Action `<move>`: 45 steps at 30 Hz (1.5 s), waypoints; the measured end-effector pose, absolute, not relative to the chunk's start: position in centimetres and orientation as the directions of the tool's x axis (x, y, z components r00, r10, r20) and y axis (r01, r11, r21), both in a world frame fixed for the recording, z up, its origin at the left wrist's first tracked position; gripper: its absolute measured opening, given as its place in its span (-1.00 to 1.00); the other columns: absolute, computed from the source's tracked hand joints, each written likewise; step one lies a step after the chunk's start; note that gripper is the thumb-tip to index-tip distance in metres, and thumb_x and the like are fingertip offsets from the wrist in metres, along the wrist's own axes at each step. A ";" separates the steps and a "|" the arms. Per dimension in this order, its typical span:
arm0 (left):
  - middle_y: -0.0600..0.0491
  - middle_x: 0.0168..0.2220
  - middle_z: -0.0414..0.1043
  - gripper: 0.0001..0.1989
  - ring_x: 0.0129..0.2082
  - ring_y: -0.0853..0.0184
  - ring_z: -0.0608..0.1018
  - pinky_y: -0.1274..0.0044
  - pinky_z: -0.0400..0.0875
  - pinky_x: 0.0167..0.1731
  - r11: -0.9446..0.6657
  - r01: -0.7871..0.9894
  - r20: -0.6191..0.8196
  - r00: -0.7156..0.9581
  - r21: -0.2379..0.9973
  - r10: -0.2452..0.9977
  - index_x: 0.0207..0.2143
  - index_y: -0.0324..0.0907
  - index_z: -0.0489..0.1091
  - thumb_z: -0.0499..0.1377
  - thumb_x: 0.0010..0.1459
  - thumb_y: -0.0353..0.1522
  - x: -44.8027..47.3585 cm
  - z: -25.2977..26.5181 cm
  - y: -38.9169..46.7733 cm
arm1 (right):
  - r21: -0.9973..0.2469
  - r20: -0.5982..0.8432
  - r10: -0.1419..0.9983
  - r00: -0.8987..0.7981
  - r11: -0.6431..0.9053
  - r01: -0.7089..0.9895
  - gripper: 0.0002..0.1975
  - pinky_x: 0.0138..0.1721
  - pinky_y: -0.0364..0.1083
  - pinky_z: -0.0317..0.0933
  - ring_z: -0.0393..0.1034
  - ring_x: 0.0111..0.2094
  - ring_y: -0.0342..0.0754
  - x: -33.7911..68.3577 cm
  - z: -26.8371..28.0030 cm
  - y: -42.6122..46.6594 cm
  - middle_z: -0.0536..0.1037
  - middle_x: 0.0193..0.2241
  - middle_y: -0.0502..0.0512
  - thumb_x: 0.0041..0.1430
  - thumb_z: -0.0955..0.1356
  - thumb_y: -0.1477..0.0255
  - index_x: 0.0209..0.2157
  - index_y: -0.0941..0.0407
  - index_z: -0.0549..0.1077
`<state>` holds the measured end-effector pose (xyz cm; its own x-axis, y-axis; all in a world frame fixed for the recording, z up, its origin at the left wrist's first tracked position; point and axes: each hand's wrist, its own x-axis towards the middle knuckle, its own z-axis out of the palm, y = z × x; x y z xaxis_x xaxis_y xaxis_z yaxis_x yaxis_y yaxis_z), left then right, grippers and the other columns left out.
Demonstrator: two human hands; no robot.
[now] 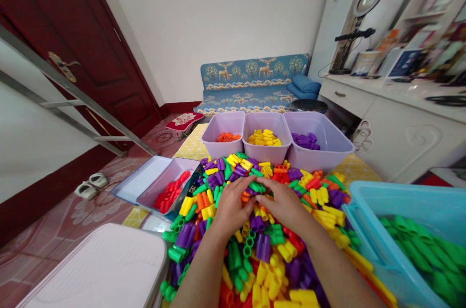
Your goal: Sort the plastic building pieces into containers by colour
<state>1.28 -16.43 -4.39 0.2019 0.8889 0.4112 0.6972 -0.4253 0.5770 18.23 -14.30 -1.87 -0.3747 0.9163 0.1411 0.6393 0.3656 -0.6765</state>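
Note:
My left hand [233,203] and my right hand [282,201] are close together over a large heap of coloured plastic tube-like toy pieces [265,247]. Thumbs and fingers are spread apart and curved, framing a few green pieces [257,186] and orange ones between the hands. The fingertips touch the heap; some fingers are hidden behind the hands. Green, yellow, purple, orange and red pieces surround both hands, many of them joined ridged tubes.
Beyond the heap stand three lilac bins, with orange [223,150], yellow [267,154] and purple pieces [324,153]. A lilac box [145,196] at left holds red pieces; a blue tub [367,230] at right holds green ones. A pale pink lid [98,269] lies front left.

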 end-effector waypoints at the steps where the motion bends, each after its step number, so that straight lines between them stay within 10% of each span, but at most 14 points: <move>1: 0.00 0.08 0.41 -0.48 0.06 0.21 0.45 0.36 0.32 0.07 -0.425 0.687 0.421 0.189 0.590 0.887 0.14 -0.07 0.28 0.18 0.10 -0.43 1.3 -4.5 -16.4 | -0.692 0.152 0.920 -0.362 0.361 0.625 -0.55 0.02 0.03 0.22 0.43 -0.05 0.06 18.1 -1.7 -14.3 0.55 -0.06 0.12 0.08 0.33 0.43 0.06 0.09 0.41; 7: -0.03 -0.05 0.51 -0.57 -0.04 0.19 0.51 0.36 0.38 -0.01 -0.387 0.676 0.438 0.104 0.627 0.893 0.10 -0.11 0.34 0.20 0.16 -0.32 1.1 -4.7 -16.0 | -0.779 0.198 0.955 -0.222 0.290 0.555 -0.77 -0.32 -0.04 0.27 0.45 -0.41 0.00 18.4 -1.5 -14.1 0.55 -0.48 0.05 0.14 0.30 0.32 -0.24 0.11 0.52; 10: -0.03 -0.09 0.52 -0.63 -0.06 0.20 0.52 0.38 0.38 -0.02 -0.382 0.683 0.445 0.092 0.623 0.891 0.04 -0.15 0.39 0.19 0.17 -0.32 1.0 -4.8 -15.9 | -0.930 0.277 0.961 0.012 0.265 0.253 -0.77 -0.43 -0.11 0.26 0.40 -0.51 -0.08 18.7 -1.0 -14.1 0.51 -0.55 0.01 0.14 0.31 0.26 -0.32 0.13 0.47; 15: -0.04 -0.08 0.52 -0.67 -0.06 0.22 0.52 0.39 0.38 -0.01 -0.377 0.689 0.451 0.081 0.619 0.889 0.01 -0.15 0.42 0.19 0.17 -0.33 1.0 -4.9 -15.8 | -0.788 0.319 0.707 0.631 0.568 -0.237 -0.81 -0.22 -0.08 0.33 0.47 -0.33 -0.11 19.7 1.6 -14.7 0.55 -0.34 0.03 0.15 0.32 0.28 -0.25 0.09 0.37; 22: -0.02 -0.09 0.52 -0.67 -0.07 0.22 0.52 0.39 0.39 -0.03 -0.368 0.701 0.449 0.076 0.611 0.890 0.00 -0.13 0.41 0.18 0.17 -0.33 1.0 -5.0 -15.8 | -0.784 0.377 0.527 0.762 0.620 -0.041 -0.75 0.09 0.24 0.16 0.22 0.19 0.12 23.9 4.4 -15.6 0.32 0.17 0.08 0.26 0.12 0.23 -0.06 -0.10 0.23; 28: -0.02 -0.09 0.51 -0.68 -0.07 0.24 0.52 0.41 0.39 -0.02 -0.372 0.696 0.448 0.081 0.614 0.890 0.00 -0.13 0.41 0.17 0.17 -0.34 1.0 -5.0 -15.8 | -0.854 0.294 0.570 0.767 0.518 -0.057 -0.53 0.17 0.16 0.13 0.04 0.28 -0.02 25.6 5.1 -16.3 0.03 0.32 -0.16 0.28 -0.08 0.20 0.15 -0.22 0.09; 34: -0.07 0.10 0.34 -0.50 0.09 0.20 0.40 0.39 0.31 0.07 -0.357 0.718 0.478 0.039 0.597 0.877 0.14 -0.13 0.27 0.20 0.14 -0.25 1.3 -4.3 -16.3 | -0.873 0.291 0.723 0.627 0.468 -0.135 -0.71 -0.03 0.13 0.28 0.41 0.00 0.11 23.4 3.4 -14.4 0.49 -0.03 0.19 0.13 0.28 0.26 -0.13 0.06 0.38; 38: -0.07 -0.12 0.49 -0.55 -0.09 0.12 0.49 0.30 0.35 -0.08 -0.227 0.832 0.469 -0.045 0.507 0.882 0.04 -0.14 0.37 0.17 0.13 -0.15 1.3 -3.8 -16.7 | -0.934 0.297 0.944 0.145 0.256 0.251 -0.72 -0.08 0.07 0.30 0.47 -0.15 0.07 22.3 0.7 -13.1 0.58 -0.23 0.14 0.11 0.31 0.23 -0.23 0.11 0.48; 45: -0.04 -0.20 0.53 -0.56 -0.16 0.10 0.49 0.31 0.32 -0.15 -0.203 0.887 0.421 0.012 0.414 0.907 0.01 -0.10 0.41 0.21 0.07 -0.19 1.3 -3.7 -16.8 | -0.483 0.080 0.962 -0.261 0.267 0.834 -0.57 0.01 0.15 0.21 0.41 -0.01 0.20 20.0 -2.6 -13.4 0.54 -0.07 0.29 0.19 0.26 0.32 0.04 0.20 0.42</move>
<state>1.33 -16.79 -3.73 0.0116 0.9069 0.4211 0.8874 -0.2035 0.4137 20.00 -13.40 -2.56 -0.2610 0.9620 0.0804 0.8341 0.2666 -0.4828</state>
